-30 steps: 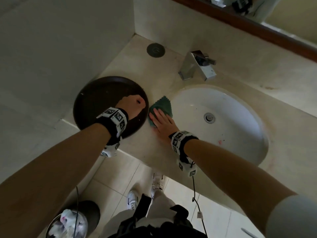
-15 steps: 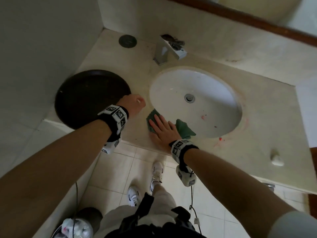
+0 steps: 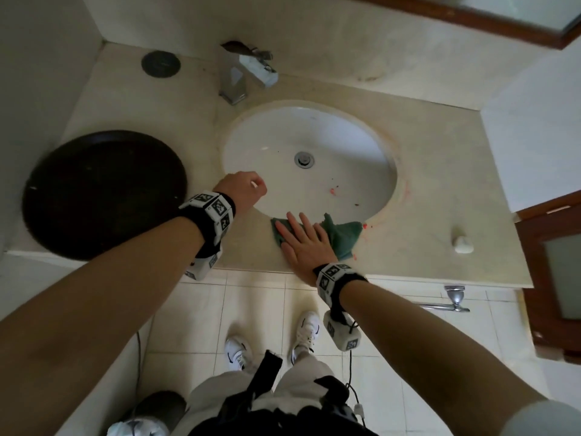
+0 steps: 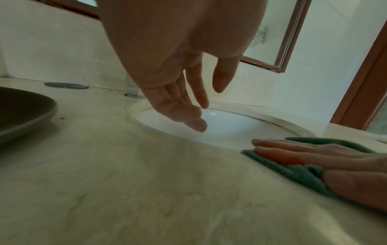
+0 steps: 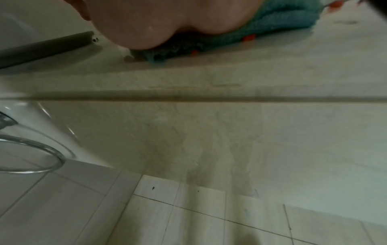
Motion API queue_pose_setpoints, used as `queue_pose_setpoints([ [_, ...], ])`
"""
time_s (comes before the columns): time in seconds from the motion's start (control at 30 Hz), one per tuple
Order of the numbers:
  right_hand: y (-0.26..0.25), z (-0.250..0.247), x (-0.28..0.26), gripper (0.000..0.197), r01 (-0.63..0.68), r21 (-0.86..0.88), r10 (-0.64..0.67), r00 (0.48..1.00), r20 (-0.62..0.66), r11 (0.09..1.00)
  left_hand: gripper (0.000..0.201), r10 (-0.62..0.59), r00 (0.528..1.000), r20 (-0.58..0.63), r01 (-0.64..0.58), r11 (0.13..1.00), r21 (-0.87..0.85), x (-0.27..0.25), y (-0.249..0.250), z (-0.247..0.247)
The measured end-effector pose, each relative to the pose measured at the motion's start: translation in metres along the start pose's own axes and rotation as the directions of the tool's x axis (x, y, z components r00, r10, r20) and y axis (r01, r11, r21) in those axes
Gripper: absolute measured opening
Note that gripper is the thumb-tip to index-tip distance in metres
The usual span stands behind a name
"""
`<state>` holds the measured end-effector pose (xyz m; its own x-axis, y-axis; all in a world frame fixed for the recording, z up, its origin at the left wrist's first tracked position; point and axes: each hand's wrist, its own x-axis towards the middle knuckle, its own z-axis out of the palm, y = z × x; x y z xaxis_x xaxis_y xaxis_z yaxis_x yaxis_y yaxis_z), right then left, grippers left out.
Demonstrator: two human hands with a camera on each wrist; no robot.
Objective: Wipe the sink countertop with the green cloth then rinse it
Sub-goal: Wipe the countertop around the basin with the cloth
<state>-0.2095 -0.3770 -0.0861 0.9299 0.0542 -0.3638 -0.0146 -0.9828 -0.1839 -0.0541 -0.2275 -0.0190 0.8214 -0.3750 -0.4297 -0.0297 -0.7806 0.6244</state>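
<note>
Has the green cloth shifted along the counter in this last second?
Yes. The green cloth under the right hand moved rightward along the white oval basin's front rim, away from the round dark tray.

Dim, soft daylight fills all three views, brightest at the upper right of the head view and left wrist view. The white basin (image 3: 314, 146) catches a pale sheen. Wide-angle bending curves the frame edges. The right wrist view is smeared and murky; the near palm (image 4: 167, 41) is out of focus.
</note>
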Motion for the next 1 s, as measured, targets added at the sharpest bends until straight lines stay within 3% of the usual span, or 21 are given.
queue_pose_setpoints([
  [0.37, 0.078, -0.005, -0.028, 0.054, -0.018, -0.053, 0.018, 1.0, 0.001, 0.998, 0.024, 0.018, 0.998, 0.055, -0.021, 0.999, 0.042, 0.033, 0.048, 0.043],
  [0.67, 0.156, -0.032, -0.009, 0.061, -0.012, -0.142, 0.026, 0.995, 0.097, 0.99, 0.023, -0.033, 0.997, 0.073, 0.03, 0.999, 0.04, 0.061, 0.083, 0.07],
  [0.73, 0.158, -0.039, -0.003, 0.051, -0.093, -0.023, 0.095, 0.988, 0.123, 0.995, 0.024, -0.032, 0.997, 0.077, 0.029, 0.999, 0.033, 0.065, 0.09, 0.074],
  [0.83, 0.155, -0.045, 0.003, 0.055, -0.326, 0.211, 0.324, 0.945, 0.044, 0.922, 0.026, -0.018, 0.998, 0.059, 0.018, 1.0, 0.011, 0.072, 0.099, 0.072],
  [0.9, 0.151, -0.04, 0.006, 0.064, -0.467, 0.187, 0.477, 0.879, -0.009, 0.864, 0.026, -0.016, 0.999, 0.051, 0.016, 1.0, 0.009, 0.072, 0.1, 0.068],
  [1.0, 0.143, -0.026, 0.009, 0.075, -0.589, 0.131, 0.6, 0.797, -0.066, 0.797, 0.024, -0.008, 0.999, 0.041, 0.008, 1.0, -0.002, 0.069, 0.097, 0.064],
])
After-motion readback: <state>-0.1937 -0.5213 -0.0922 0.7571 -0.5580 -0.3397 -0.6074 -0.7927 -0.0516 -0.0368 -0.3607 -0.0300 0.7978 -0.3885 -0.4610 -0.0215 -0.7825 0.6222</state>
